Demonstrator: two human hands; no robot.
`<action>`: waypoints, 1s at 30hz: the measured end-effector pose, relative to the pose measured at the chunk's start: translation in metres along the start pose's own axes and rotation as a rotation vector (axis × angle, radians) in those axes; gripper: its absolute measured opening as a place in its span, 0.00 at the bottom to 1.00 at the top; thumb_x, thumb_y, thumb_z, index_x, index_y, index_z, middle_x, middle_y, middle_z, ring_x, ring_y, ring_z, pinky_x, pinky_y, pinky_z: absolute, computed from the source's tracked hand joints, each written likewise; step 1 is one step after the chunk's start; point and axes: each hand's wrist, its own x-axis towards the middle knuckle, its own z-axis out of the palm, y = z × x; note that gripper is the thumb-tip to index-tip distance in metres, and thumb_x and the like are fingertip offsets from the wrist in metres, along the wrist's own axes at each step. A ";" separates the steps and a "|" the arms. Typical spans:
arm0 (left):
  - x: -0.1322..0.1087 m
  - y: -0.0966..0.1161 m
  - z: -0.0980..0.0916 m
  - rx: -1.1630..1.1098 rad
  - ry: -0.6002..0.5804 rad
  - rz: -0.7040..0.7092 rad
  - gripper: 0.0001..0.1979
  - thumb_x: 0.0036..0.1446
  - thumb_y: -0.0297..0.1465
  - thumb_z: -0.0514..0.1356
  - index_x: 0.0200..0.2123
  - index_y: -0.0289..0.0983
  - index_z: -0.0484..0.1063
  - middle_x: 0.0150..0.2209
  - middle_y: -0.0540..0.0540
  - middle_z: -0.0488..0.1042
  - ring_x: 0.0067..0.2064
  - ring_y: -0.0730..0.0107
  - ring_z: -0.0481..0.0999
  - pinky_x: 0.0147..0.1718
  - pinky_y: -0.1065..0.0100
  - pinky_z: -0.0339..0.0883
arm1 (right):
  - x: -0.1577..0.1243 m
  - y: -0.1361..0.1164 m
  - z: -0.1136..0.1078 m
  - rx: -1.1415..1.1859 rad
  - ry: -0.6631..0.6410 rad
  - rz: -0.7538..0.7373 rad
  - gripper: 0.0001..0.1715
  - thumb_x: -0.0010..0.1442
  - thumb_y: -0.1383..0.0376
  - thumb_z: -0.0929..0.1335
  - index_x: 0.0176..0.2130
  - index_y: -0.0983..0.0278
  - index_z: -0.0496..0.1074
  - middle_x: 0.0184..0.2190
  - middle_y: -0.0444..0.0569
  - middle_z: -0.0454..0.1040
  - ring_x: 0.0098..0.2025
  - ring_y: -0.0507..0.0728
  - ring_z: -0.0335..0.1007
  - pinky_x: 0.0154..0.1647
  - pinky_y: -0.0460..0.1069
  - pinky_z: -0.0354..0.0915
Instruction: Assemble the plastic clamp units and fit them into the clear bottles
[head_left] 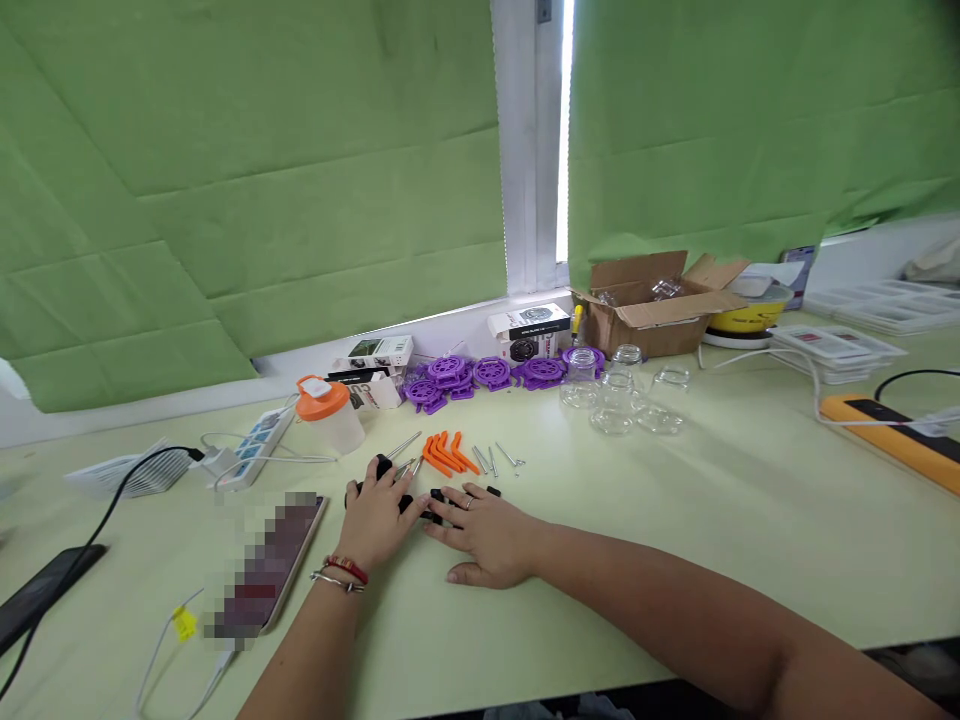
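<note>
Small black plastic parts [409,503] lie scattered on the pale green worktop [675,520] near its front edge, and in the head view both hands rest over them. The left hand [379,515] lies palm down with its fingers loosely bent over the pieces, one black part showing just past its fingertips; whether the fingers actually clasp anything cannot be told. A red cord and a silver bangle [343,573] circle its wrist. The right hand [487,535] lies flat and spread, palm down, gripping nothing, its fingertips touching the black parts between the two hands. Just behind the hands lies a small pile of orange plastic clips [448,455], with a few thin metal screws [495,460] beside it on the right. Further back a clear plastic jar with an orange lid [328,410] stands upright, a white power strip [255,445] to its left. A row of purple round plastic wheels [480,373] lies along the wall, then a cluster of small clear glass jars [622,400] and an open brown cardboard box [645,305]. A smartphone [274,565] lies flat near the left forearm. Green sheets [262,200] cover the window behind.
</note>
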 end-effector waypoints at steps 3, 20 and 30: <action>-0.002 0.011 -0.001 -0.006 -0.007 -0.025 0.29 0.60 0.49 0.43 0.56 0.42 0.66 0.59 0.40 0.64 0.65 0.43 0.47 0.53 0.40 0.49 | -0.014 0.006 -0.003 0.009 -0.006 0.000 0.39 0.63 0.47 0.56 0.65 0.63 0.49 0.67 0.57 0.43 0.67 0.69 0.37 0.63 0.65 0.39; -0.009 0.056 -0.001 -0.058 0.056 -0.102 0.29 0.60 0.48 0.43 0.55 0.38 0.65 0.57 0.36 0.66 0.64 0.40 0.48 0.53 0.35 0.45 | -0.072 0.016 -0.021 0.104 -0.048 0.014 0.38 0.63 0.49 0.58 0.66 0.59 0.47 0.67 0.54 0.44 0.68 0.68 0.34 0.63 0.66 0.38; -0.014 0.028 -0.015 -0.325 0.121 -0.160 0.25 0.63 0.45 0.41 0.49 0.40 0.69 0.58 0.41 0.66 0.64 0.50 0.54 0.58 0.37 0.40 | -0.076 0.028 -0.028 0.219 0.238 0.185 0.32 0.65 0.54 0.58 0.65 0.61 0.50 0.65 0.54 0.51 0.67 0.62 0.42 0.65 0.61 0.41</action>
